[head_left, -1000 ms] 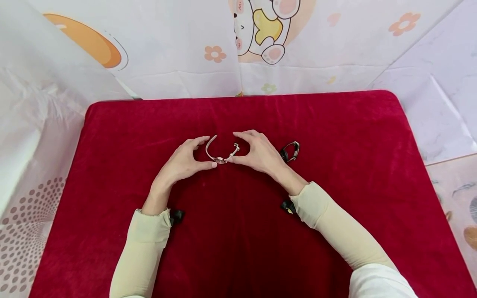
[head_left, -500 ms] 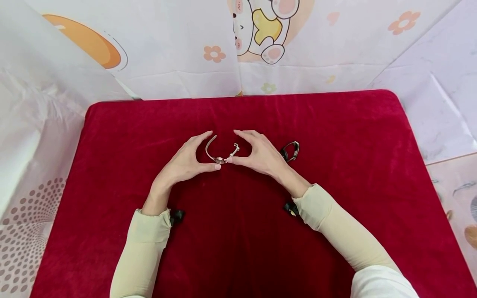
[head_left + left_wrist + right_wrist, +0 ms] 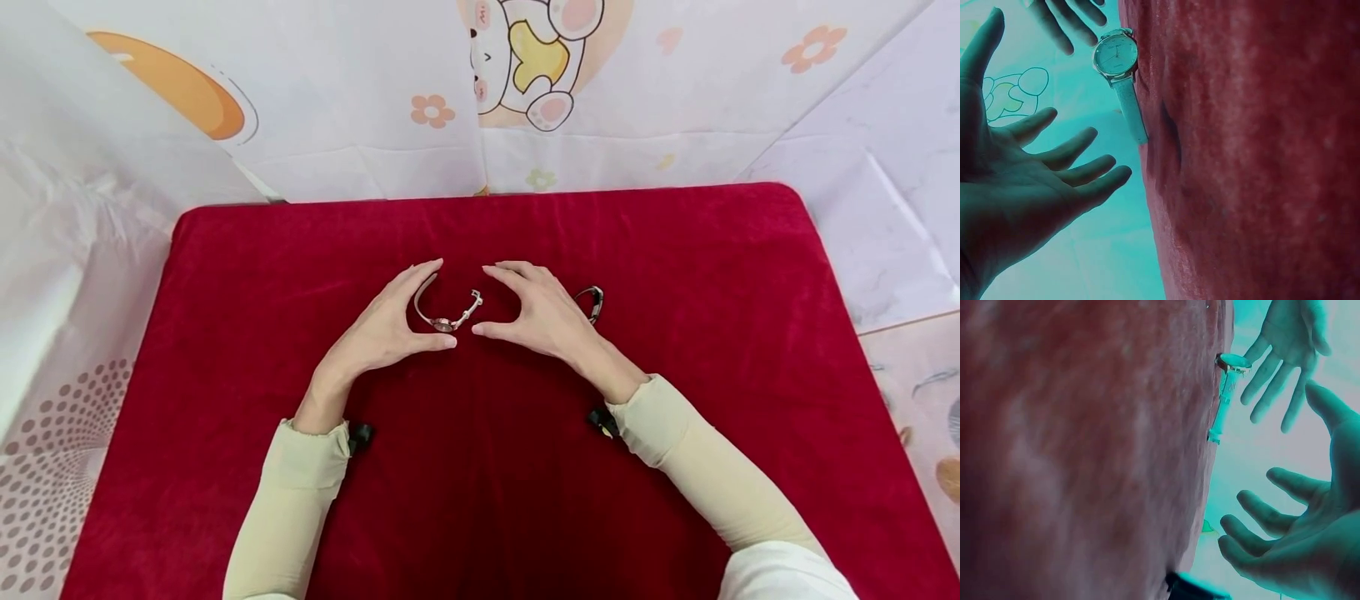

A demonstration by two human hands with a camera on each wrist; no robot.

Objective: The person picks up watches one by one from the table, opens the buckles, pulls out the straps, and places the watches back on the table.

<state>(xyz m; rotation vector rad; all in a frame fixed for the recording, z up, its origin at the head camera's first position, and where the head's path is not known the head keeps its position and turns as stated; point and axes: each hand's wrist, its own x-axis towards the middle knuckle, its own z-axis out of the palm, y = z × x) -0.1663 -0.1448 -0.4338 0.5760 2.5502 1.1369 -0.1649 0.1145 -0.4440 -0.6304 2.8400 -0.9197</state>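
Note:
A wristwatch point(image 3: 444, 325) with a pale strap stands on its edge on the red cloth, its strap curving away toward the back and unbuckled. In the left wrist view the watch point(image 3: 1116, 56) shows its round dial with hands. My left hand point(image 3: 382, 327) is spread to the left of it, thumb in front and fingers behind, with a gap to the strap. Just right of the watch my right hand point(image 3: 543, 315) is held in a matching C shape, apart from it. Nothing is held in either palm. A second, dark watch point(image 3: 596, 303) is partly hidden behind the right hand.
Red velvet cloth point(image 3: 480, 483) covers the table. White curtains point(image 3: 315, 92) with cartoon prints hang along its back edge and sides. Small dark wrist cameras sit at both cuffs.
My right hand has drawn back to the right, its thumb coming off the watch. My left hand has shifted right and closer around the strap. The pale watch has stayed nearly in place.

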